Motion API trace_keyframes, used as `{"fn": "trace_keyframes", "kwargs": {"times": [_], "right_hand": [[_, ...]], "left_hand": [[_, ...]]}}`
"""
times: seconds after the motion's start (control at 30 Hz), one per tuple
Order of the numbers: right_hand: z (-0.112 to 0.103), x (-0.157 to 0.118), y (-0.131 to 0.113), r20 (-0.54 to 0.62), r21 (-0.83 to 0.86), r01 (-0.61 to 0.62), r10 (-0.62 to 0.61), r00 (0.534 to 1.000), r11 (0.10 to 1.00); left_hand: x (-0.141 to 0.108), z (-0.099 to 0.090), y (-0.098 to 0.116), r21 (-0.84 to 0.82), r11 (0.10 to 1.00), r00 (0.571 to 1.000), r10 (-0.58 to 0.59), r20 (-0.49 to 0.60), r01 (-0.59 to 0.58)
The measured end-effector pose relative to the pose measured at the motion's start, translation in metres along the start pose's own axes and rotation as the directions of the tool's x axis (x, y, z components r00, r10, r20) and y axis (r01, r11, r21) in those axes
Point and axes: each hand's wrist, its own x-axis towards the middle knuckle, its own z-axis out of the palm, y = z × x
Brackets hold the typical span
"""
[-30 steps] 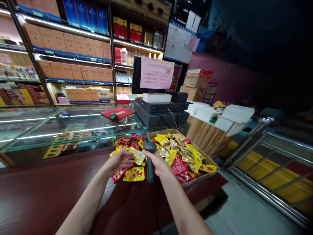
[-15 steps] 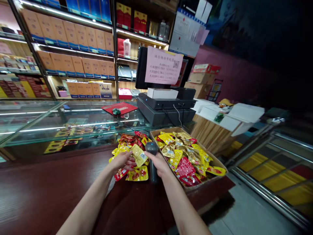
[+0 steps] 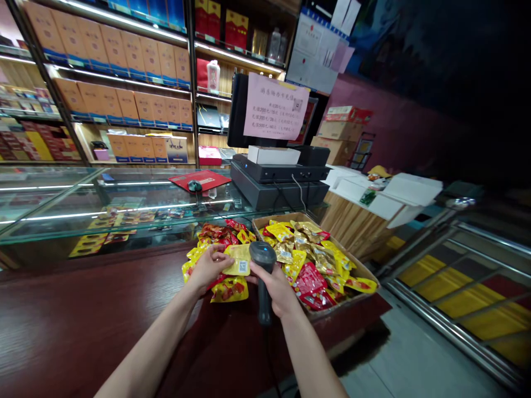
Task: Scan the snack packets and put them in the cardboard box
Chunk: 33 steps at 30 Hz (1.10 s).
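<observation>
My left hand (image 3: 211, 268) pinches the left edge of a yellow packet (image 3: 239, 260) whose printed code faces up. At the packet's right edge is my right hand (image 3: 274, 284), its fingers wrapped round the handle of a black scanner (image 3: 264, 298). The scanner's head sits just right of the packet. Beneath and behind the hands lies a loose pile of yellow and red packets (image 3: 229, 290). A cardboard box (image 3: 370, 271) full of gold, yellow and red packets stands right of the scanner.
Behind is a glass display counter (image 3: 136, 190) with a red mat (image 3: 207, 178), a mouse (image 3: 194, 186) and a monitor (image 3: 237, 110) on a black base. White boxes (image 3: 410, 190) stand at the right, near a metal railing (image 3: 440, 260). The dark red tabletop (image 3: 83, 326) extends left.
The scanner has moved slightly right and toward me, its head tilting more into view. The packet has turned so its code lies flatter, and my left fingers have closed on its edge.
</observation>
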Motion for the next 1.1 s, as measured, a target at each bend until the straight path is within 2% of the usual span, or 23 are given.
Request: {"fn": "trace_keyframes", "kwargs": {"times": [0.07,0.13,0.2,0.27,0.37,0.47,0.53,0.6,0.63,0.7,0.83,1.1], "right_hand": [[0.003,-0.004,-0.003,-0.001,0.001,0.026,-0.026,1.0,1.0],[0.006,-0.007,-0.004,-0.018,-0.025,0.04,-0.041,0.999,0.999],[0.007,-0.008,-0.004,-0.038,-0.067,0.053,-0.056,0.998,0.996],[0.008,-0.01,-0.004,-0.03,-0.113,0.071,-0.075,0.997,0.991],[0.01,-0.013,-0.004,0.01,-0.19,0.114,-0.114,0.993,0.975],[0.016,-0.021,-0.002,-0.023,-0.28,0.149,-0.162,0.987,0.948],[0.022,-0.027,0.004,-0.008,-0.299,0.072,-0.078,0.997,0.951],[0.028,-0.031,0.013,0.057,-0.3,-0.055,0.076,0.995,0.952],[0.031,-0.032,0.018,0.087,-0.304,-0.104,0.136,0.987,0.947],[0.036,-0.033,0.027,0.121,-0.317,-0.135,0.182,0.976,0.939],[0.042,-0.032,0.038,0.133,-0.332,-0.138,0.191,0.972,0.933],[0.044,-0.029,0.04,0.068,-0.354,-0.156,0.191,0.979,0.922]], "left_hand": [[-0.002,0.002,0.005,-0.152,0.987,0.998,-0.055,0.039,0.061],[-0.004,0.003,0.012,-0.257,0.955,0.985,-0.118,0.128,0.147],[-0.006,0.003,0.017,-0.296,0.931,0.962,-0.147,0.228,0.212],[-0.007,0.0,0.022,-0.3,0.926,0.95,-0.143,0.278,0.227],[-0.003,-0.007,0.024,-0.299,0.929,0.958,-0.143,0.25,0.217],[0.002,-0.019,0.023,-0.284,0.94,0.979,-0.156,0.135,0.189],[0.006,-0.027,0.022,-0.252,0.956,0.988,-0.142,0.056,0.152],[0.007,-0.032,0.021,-0.218,0.969,0.993,-0.113,0.022,0.115],[0.007,-0.034,0.021,-0.206,0.973,0.995,-0.099,0.024,0.102],[0.007,-0.035,0.022,-0.194,0.977,0.996,-0.079,0.036,0.085],[0.004,-0.031,0.024,-0.187,0.98,0.997,-0.056,0.046,0.064],[0.004,-0.031,0.025,-0.2,0.979,0.996,-0.022,0.085,0.039]]}}
